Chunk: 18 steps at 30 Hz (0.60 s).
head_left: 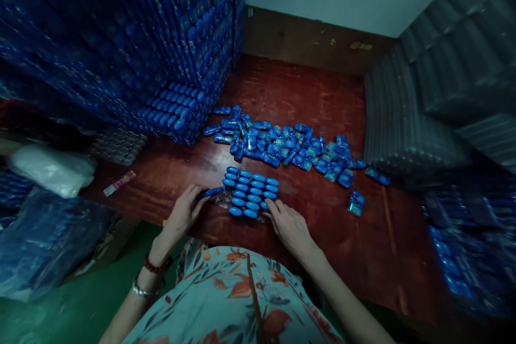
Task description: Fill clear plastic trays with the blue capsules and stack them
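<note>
Between my hands, rows of small blue packs with rounded ends (pixel 253 192) stand close together in a clear plastic tray (pixel 223 200), whose edge shows at the lower left. My left hand (pixel 187 207) grips one flat blue pack (pixel 211 192) by its end, beside the left side of the rows. At the near right corner, my right hand (pixel 287 221) has its fingertips closed on a blue pack (pixel 264 205); the fingers partly cover it. Beyond the tray lies a loose heap of similar shiny blue packs (pixel 278 142).
Tall stacks of filled blue trays (pixel 189 37) rise at the left. Grey clear trays (pixel 397 118) are piled at the right, above more blue packs (pixel 447 258). A single pack (pixel 356 203) and a pink-and-white strip (pixel 120 183) lie on the reddish wooden table (pixel 322 247).
</note>
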Each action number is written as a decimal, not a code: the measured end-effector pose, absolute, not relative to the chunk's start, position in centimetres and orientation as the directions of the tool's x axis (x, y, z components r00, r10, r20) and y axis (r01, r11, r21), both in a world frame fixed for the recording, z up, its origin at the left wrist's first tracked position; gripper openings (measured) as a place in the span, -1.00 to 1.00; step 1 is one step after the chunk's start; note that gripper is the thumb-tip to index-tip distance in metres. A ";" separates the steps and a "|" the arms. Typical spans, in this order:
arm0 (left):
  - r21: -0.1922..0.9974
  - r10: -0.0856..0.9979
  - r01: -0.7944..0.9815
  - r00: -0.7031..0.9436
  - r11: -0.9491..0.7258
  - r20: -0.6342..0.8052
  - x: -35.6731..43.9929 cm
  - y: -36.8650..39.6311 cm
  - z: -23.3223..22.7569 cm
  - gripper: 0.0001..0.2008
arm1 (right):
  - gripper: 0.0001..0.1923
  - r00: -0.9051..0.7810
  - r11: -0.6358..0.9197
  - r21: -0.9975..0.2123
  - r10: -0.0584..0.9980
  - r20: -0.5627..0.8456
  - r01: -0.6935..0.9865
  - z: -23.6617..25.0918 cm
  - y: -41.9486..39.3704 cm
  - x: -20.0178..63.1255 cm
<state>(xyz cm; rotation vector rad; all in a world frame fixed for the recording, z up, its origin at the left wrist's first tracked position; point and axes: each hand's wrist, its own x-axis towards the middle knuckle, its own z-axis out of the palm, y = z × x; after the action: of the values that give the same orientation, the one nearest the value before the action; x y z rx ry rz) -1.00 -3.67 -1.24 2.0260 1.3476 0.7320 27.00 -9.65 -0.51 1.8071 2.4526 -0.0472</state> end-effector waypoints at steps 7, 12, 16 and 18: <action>0.647 0.895 0.626 0.373 -0.436 0.243 0.3 -3.6 -1.6 -0.84 | -0.59 -0.332 0.362 -0.095 0.912 0.240 0.927 -3.5 -10.9 28.4; 0.454 0.769 0.628 0.581 -0.632 0.267 1.5 -2.4 -1.9 -0.72 | -0.55 -0.369 0.421 -0.160 0.888 0.275 0.893 -3.5 -10.3 29.1; 0.329 0.632 0.553 0.742 -0.766 0.223 1.7 -1.2 -0.5 -0.77 | -0.54 -0.392 0.451 -0.164 0.871 0.296 0.877 -3.3 -9.9 29.6; 0.314 0.562 0.502 0.815 -0.806 0.141 1.7 -0.6 0.2 -0.80 | -0.55 -0.411 0.476 -0.150 0.851 0.326 0.866 -3.2 -9.7 29.7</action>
<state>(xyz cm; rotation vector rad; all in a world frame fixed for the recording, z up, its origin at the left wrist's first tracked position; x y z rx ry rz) 1.74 -0.57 0.18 2.7374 0.8182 0.3318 29.72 -9.68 -3.17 1.8228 2.9945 0.0749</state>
